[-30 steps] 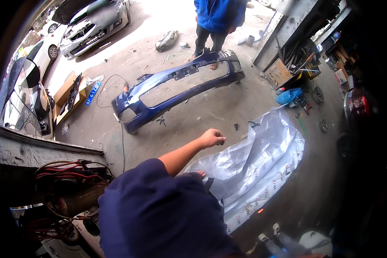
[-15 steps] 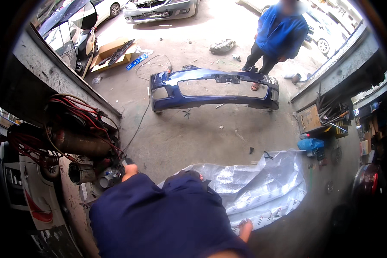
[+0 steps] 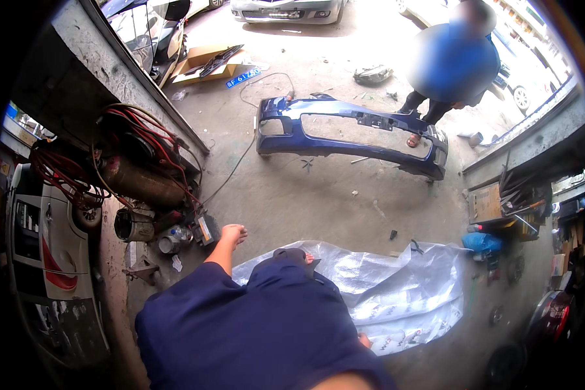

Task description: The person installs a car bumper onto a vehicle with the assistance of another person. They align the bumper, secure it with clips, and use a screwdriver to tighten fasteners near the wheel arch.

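The left hand (image 3: 234, 233), fingers loosely extended and seemingly empty, hovers far-left of the plastic sheet (image 3: 422, 279), which lies long left to right.

One loose blue bumper (image 3: 335, 109), one silvery sheet (image 3: 396, 286), one blue plate (image 3: 243, 78), one co-worker (image 3: 458, 65).

The dark blue clothing (image 3: 247, 318) of the wearer covers a near part of the plastic sheet (image 3: 390, 279), and at its right side a patch of skin (image 3: 365, 340) shows too little to tell if it is of a hand or of a foot. Far right, the upper body of the standing person (image 3: 455, 65) is blurred, while the far silver car (image 3: 286, 12) is cut off by the top edge.
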Demonstrator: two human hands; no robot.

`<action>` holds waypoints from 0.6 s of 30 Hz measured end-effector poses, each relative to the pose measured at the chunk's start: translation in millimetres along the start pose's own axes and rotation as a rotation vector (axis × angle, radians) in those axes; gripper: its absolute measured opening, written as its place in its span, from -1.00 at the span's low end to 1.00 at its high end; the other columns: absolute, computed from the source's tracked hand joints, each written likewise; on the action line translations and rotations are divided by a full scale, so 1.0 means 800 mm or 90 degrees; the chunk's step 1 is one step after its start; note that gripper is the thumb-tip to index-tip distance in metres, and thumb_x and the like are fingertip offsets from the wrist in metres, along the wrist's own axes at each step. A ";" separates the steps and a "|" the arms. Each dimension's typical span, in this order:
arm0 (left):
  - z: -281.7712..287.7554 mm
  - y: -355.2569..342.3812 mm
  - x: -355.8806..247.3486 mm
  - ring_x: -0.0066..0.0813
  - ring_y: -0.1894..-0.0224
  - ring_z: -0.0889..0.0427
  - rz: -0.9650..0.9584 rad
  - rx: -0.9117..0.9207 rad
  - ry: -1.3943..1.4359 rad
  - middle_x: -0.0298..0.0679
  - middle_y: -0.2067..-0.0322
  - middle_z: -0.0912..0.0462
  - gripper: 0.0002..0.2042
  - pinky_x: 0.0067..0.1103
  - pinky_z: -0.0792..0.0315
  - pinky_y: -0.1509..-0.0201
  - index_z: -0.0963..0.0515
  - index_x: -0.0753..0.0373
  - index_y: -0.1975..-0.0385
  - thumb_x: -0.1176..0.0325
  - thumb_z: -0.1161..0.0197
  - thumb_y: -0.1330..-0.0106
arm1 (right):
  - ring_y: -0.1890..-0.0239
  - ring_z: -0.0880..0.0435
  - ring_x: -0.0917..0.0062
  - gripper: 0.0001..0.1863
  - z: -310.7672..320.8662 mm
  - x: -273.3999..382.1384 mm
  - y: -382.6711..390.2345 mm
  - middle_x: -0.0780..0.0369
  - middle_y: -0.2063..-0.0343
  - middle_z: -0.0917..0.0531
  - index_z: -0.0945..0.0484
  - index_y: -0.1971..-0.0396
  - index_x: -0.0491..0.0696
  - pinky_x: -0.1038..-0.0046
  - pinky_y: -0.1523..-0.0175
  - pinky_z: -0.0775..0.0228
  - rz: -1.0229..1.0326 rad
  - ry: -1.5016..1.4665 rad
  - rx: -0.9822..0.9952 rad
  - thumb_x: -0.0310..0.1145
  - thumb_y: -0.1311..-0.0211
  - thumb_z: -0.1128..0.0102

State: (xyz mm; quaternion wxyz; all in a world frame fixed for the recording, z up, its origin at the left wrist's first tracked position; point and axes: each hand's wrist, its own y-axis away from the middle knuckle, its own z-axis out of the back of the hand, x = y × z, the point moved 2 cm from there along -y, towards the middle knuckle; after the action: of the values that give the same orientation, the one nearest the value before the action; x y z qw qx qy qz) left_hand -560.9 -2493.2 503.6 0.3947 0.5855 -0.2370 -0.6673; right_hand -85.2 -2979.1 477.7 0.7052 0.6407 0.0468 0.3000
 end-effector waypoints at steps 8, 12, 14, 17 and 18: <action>-0.028 -0.035 -0.072 -0.30 0.21 -0.71 -0.079 0.039 -0.035 -0.13 0.20 -0.69 -0.76 -0.46 -0.57 0.28 -0.52 0.32 0.07 0.55 -0.19 -0.26 | 0.15 -0.48 0.35 -0.58 -0.006 -0.001 0.046 0.14 0.15 -0.50 -0.37 0.05 -0.23 0.28 0.04 -0.39 0.011 -0.036 -0.039 -0.18 -0.28 -0.03; -0.026 -0.047 -0.048 -0.28 0.19 -0.71 -0.003 0.031 -0.062 -0.10 0.17 -0.68 -0.77 -0.43 -0.57 0.25 -0.53 0.31 0.07 0.53 -0.16 -0.28 | 0.15 -0.48 0.35 -0.57 -0.015 -0.013 0.056 0.15 0.15 -0.50 -0.37 0.06 -0.23 0.28 0.03 -0.40 0.016 -0.037 -0.032 -0.17 -0.28 -0.03; -0.025 -0.053 -0.032 -0.25 0.19 -0.72 0.033 0.016 -0.088 -0.09 0.16 -0.69 -0.80 -0.40 -0.58 0.22 -0.54 0.31 0.09 0.50 -0.13 -0.31 | 0.21 -0.50 0.36 -0.59 -0.012 -0.030 0.041 0.16 0.20 -0.50 -0.37 0.06 -0.19 0.27 0.09 -0.42 0.018 -0.015 -0.001 -0.17 -0.28 -0.03; -0.013 -0.081 -0.017 -0.21 0.21 -0.74 0.076 0.000 -0.092 -0.09 0.19 -0.71 -0.83 -0.37 -0.59 0.19 -0.56 0.31 0.13 0.46 -0.12 -0.34 | 0.23 -0.50 0.37 -0.60 -0.019 -0.045 0.034 0.17 0.21 -0.50 -0.38 0.06 -0.18 0.28 0.10 -0.42 0.006 -0.028 -0.009 -0.17 -0.28 -0.02; -0.013 -0.084 -0.018 -0.21 0.22 -0.74 0.083 0.000 -0.094 -0.09 0.21 -0.71 -0.83 -0.38 -0.59 0.21 -0.55 0.31 0.13 0.47 -0.12 -0.34 | 0.23 -0.50 0.37 -0.60 -0.020 -0.051 0.035 0.17 0.22 -0.50 -0.38 0.06 -0.18 0.29 0.11 -0.42 0.002 -0.034 -0.016 -0.17 -0.28 -0.02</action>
State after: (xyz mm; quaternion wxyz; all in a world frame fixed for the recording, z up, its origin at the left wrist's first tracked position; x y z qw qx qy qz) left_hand -567.8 -2441.2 457.6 0.4188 0.5178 -0.3027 -0.6817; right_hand -135.8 -2985.3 487.7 0.7136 0.6399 0.0234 0.2841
